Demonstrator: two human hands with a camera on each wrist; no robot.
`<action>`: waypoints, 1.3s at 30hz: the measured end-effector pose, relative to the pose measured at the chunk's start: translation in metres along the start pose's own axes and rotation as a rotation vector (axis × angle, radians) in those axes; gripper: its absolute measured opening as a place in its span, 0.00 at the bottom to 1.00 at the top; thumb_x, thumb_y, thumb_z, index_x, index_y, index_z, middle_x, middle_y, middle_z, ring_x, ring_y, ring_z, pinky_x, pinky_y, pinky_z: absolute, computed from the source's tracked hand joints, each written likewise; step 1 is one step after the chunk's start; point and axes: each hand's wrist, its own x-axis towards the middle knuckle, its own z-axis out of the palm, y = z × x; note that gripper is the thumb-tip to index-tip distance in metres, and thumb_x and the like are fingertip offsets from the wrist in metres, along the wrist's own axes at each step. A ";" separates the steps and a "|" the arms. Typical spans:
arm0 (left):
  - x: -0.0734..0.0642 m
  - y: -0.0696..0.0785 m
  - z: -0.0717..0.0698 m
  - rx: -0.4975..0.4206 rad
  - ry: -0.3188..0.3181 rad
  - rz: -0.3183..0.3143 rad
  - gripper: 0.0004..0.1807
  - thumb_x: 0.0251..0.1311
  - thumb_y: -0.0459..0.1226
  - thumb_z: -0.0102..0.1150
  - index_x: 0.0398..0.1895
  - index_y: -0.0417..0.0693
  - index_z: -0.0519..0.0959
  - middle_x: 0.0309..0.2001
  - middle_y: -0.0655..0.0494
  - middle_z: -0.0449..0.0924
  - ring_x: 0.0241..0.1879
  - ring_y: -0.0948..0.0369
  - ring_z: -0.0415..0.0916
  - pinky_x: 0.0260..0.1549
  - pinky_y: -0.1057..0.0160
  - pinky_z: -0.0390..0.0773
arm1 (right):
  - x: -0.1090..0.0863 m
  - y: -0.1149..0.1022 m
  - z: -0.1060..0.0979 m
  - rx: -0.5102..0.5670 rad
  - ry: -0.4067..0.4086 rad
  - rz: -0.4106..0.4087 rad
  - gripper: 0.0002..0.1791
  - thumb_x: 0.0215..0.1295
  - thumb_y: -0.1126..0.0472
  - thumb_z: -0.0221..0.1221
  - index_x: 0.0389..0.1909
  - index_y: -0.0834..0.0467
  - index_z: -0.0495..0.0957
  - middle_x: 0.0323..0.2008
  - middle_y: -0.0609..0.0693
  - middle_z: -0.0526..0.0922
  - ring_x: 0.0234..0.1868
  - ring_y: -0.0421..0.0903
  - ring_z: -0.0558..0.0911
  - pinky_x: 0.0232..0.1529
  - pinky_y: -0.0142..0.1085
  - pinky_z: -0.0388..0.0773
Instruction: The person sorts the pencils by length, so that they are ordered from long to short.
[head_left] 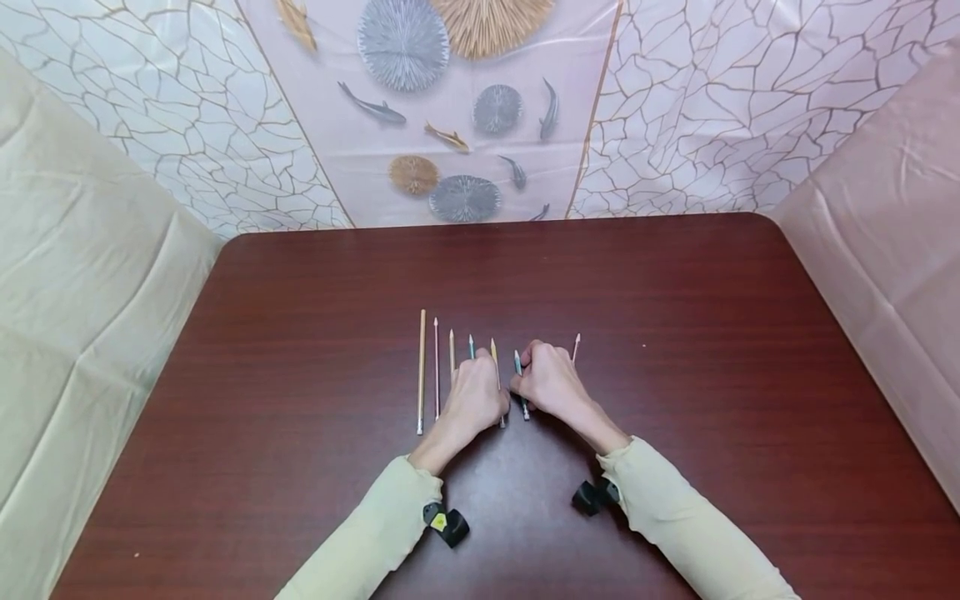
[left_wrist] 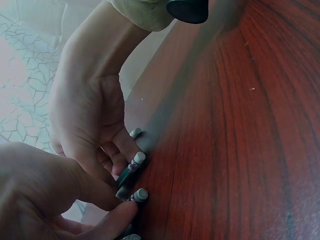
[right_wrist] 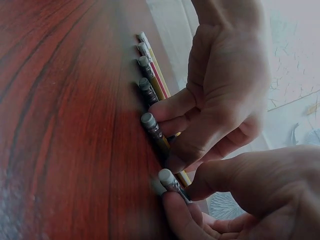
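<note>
Several pencils lie side by side on the dark wooden table (head_left: 300, 350), erasers toward the person. My left hand (head_left: 472, 393) pinches a yellow pencil (head_left: 494, 350) between thumb and fingers; its grey eraser (right_wrist: 148, 119) shows in the right wrist view. Just right of it, my right hand (head_left: 551, 382) pinches a teal pencil (head_left: 517, 362), whose white eraser (left_wrist: 139, 158) is seen in the left wrist view. Left of my left hand are another teal pencil (head_left: 471, 343), partly covered by the hand, and a shorter yellow pencil (head_left: 452, 350).
At the row's left end lie a long yellow pencil (head_left: 422, 367) and a red pencil (head_left: 437, 367). A pink pencil (head_left: 576, 346) lies to the right, partly behind my right hand. A patterned cloth (head_left: 465, 125) hangs beyond the table's far edge.
</note>
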 end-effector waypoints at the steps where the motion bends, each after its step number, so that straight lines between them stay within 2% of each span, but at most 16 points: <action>1: 0.000 0.000 0.000 -0.001 -0.005 -0.004 0.13 0.45 0.27 0.65 0.28 0.39 0.68 0.19 0.51 0.71 0.28 0.46 0.81 0.31 0.49 0.79 | 0.000 0.000 0.000 -0.002 -0.002 0.000 0.12 0.49 0.68 0.63 0.36 0.66 0.75 0.15 0.44 0.79 0.11 0.37 0.78 0.40 0.42 0.80; 6: 0.000 -0.001 0.002 0.007 -0.009 -0.002 0.13 0.45 0.27 0.64 0.29 0.38 0.69 0.20 0.50 0.71 0.27 0.47 0.81 0.31 0.50 0.79 | -0.002 0.001 0.002 -0.014 0.009 -0.013 0.13 0.49 0.68 0.63 0.36 0.67 0.75 0.13 0.44 0.78 0.13 0.39 0.79 0.41 0.44 0.80; 13: 0.001 -0.001 0.003 0.021 0.003 0.018 0.12 0.43 0.27 0.63 0.29 0.37 0.69 0.20 0.49 0.73 0.27 0.45 0.81 0.30 0.48 0.78 | -0.002 0.001 0.003 -0.063 0.060 -0.040 0.12 0.47 0.66 0.65 0.34 0.66 0.77 0.16 0.45 0.78 0.26 0.50 0.81 0.37 0.46 0.79; 20: 0.004 -0.002 0.002 0.009 -0.012 0.013 0.12 0.45 0.26 0.63 0.29 0.37 0.69 0.18 0.54 0.67 0.25 0.48 0.80 0.30 0.50 0.79 | 0.000 0.000 0.002 -0.075 0.066 -0.067 0.12 0.47 0.67 0.64 0.34 0.67 0.78 0.18 0.48 0.79 0.27 0.52 0.82 0.36 0.46 0.80; 25: 0.008 -0.001 0.000 0.022 -0.011 0.019 0.13 0.47 0.27 0.64 0.31 0.35 0.69 0.18 0.54 0.69 0.24 0.49 0.80 0.30 0.50 0.79 | 0.002 -0.001 0.000 -0.097 0.088 -0.091 0.11 0.46 0.67 0.64 0.32 0.67 0.78 0.20 0.50 0.79 0.30 0.55 0.82 0.36 0.47 0.79; 33: 0.007 0.000 0.000 0.014 -0.029 -0.029 0.15 0.47 0.28 0.66 0.34 0.34 0.70 0.19 0.51 0.72 0.28 0.47 0.81 0.33 0.49 0.79 | 0.000 0.000 0.002 -0.095 0.075 -0.096 0.10 0.47 0.67 0.63 0.32 0.65 0.77 0.19 0.47 0.78 0.28 0.52 0.82 0.34 0.47 0.79; 39: 0.004 -0.001 0.002 0.018 -0.029 -0.016 0.14 0.47 0.28 0.66 0.33 0.35 0.70 0.20 0.52 0.72 0.29 0.46 0.82 0.36 0.48 0.79 | -0.002 0.001 0.005 -0.090 0.075 -0.098 0.10 0.47 0.68 0.64 0.32 0.65 0.77 0.20 0.47 0.78 0.29 0.51 0.82 0.34 0.47 0.79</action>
